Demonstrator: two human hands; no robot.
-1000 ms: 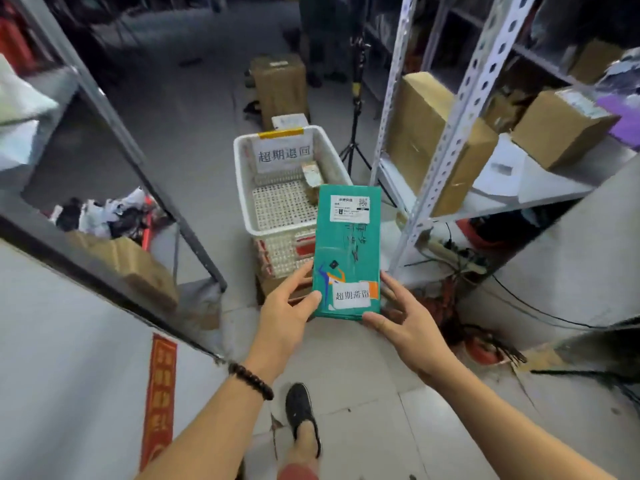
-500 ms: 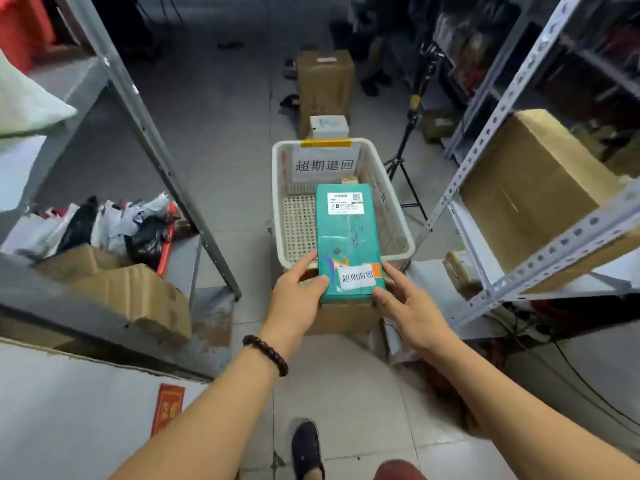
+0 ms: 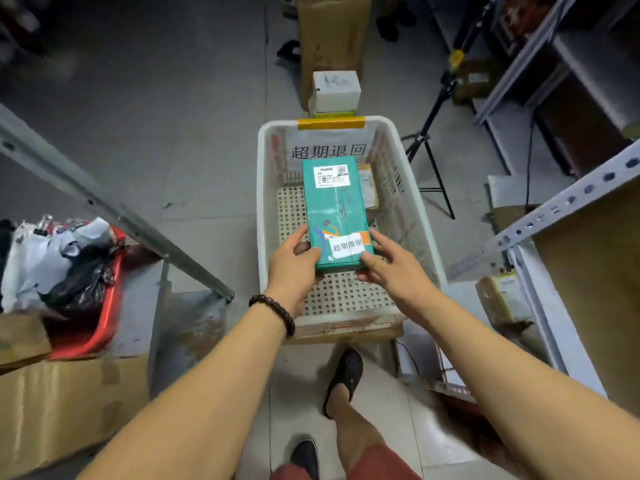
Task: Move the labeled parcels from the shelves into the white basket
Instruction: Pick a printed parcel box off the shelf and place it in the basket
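With the left hand (image 3: 294,263), grips the green parcel (image 3: 334,209) at its 7 o'clock corner, thumb on top; with the right hand (image 3: 391,268), pinches the 5 o'clock corner, likely to keep it level. Holds it low inside the white basket (image 3: 412,216). Half a second ago, held higher over the near rim.

At the far edge of the floor (image 3: 166,140) a white box (image 3: 334,90) sits before a carton (image 3: 332,36); a tripod (image 3: 431,133) stands right; bags (image 3: 69,268) fill a red tray (image 3: 107,317).
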